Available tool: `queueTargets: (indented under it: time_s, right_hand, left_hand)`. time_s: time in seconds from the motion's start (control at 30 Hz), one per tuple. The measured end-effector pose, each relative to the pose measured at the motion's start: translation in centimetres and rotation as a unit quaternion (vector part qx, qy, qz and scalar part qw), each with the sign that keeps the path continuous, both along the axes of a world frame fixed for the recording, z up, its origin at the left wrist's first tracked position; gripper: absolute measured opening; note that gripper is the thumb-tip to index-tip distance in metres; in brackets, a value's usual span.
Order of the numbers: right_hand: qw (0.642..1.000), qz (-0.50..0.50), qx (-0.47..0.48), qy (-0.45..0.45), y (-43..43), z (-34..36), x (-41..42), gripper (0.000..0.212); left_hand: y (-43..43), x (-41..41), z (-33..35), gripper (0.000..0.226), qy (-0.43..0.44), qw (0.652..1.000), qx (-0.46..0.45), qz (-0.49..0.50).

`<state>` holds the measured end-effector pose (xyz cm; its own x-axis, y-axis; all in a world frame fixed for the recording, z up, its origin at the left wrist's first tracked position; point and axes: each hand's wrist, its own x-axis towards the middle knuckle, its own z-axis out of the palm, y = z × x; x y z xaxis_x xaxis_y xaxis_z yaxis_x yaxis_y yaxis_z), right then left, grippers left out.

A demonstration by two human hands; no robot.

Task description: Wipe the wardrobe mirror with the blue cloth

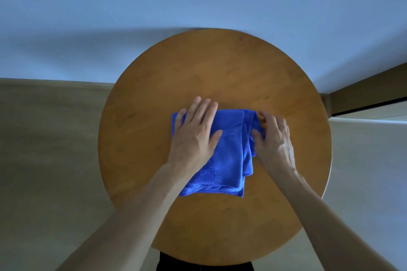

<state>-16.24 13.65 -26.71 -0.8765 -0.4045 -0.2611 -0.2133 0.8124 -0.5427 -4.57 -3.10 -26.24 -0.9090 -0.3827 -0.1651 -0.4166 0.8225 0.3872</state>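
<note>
The blue cloth point(222, 154) lies folded in the middle of the round wooden table point(154, 86). The left hand point(195, 132) rests flat on its left half with straight fingers. The right hand point(272, 138) pinches the bunched right edge, so it is closest for lifting.

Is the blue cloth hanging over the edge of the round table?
No, the blue cloth lies wholly on the table, with bare wood showing all around it.
</note>
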Motion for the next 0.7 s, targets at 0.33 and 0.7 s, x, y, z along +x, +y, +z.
queueTargets:
  time_s: [0.33, 0.7]
  right_hand:
    - [0.998, 0.020, 0.057, -0.019, 0.4, 0.3, 2.4, 0.035]
    - [0.993, 0.085, 0.029, -0.079, -0.2, 10.9, 4.0, 0.045]
  left_hand:
    - [0.2, -3.4, -1.2, 0.042, 0.014, 0.999, 0.000, 0.036]
    - [2.6, 3.6, 8.5, 0.058, -0.016, 0.981, 0.157, 0.111]
